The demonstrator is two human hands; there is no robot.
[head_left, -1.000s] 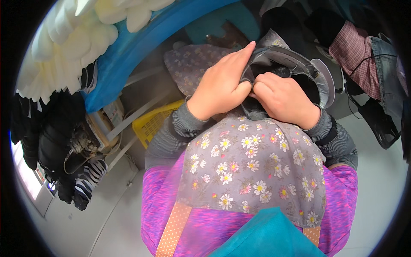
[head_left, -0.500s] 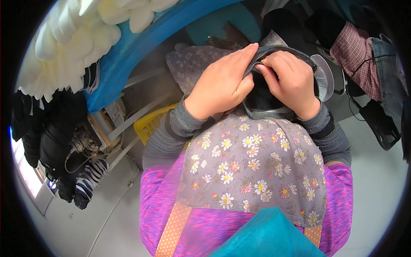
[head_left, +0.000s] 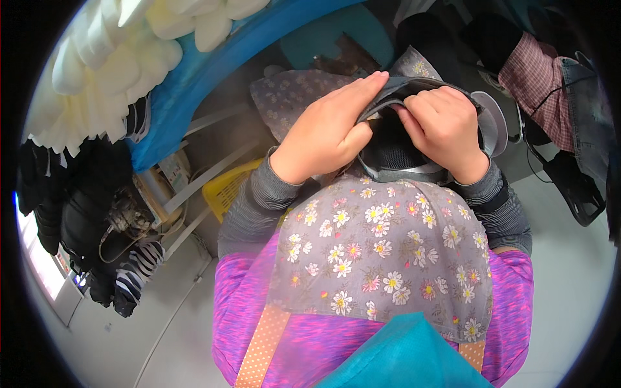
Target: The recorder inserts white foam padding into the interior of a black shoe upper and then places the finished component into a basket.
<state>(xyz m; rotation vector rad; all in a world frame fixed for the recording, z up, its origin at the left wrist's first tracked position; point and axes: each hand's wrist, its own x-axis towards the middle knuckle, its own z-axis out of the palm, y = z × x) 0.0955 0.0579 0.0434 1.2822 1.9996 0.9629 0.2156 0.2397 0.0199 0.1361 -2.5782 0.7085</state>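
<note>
A dark cap-like piece (head_left: 396, 150) with a black mesh inside and a grey band round its rim lies over my lap, its hollow side facing up. My left hand (head_left: 326, 132) holds the left part of the rim, fingers stretched together along the outside and thumb bent toward the inner edge. On the far right part of the rim, my right hand (head_left: 443, 126) is closed, its thumb and fingertips pinching the band from inside. What lies between the right fingertips is hidden. A pale grey curved piece (head_left: 493, 124) stands just right of my right hand.
A daisy-print apron (head_left: 381, 252) covers my front. At upper left, white puffy pieces (head_left: 113, 64) lie beside a blue surface (head_left: 259, 42). Black fabric items (head_left: 94, 194) hang below them. A yellow basket (head_left: 226, 187) is beyond my left forearm. Checked cloth (head_left: 540, 90) is at upper right.
My left hand has shifted slightly left and down, and the rim has opened wider between the hands. The right hand has turned a little and moved slightly right with the band.
</note>
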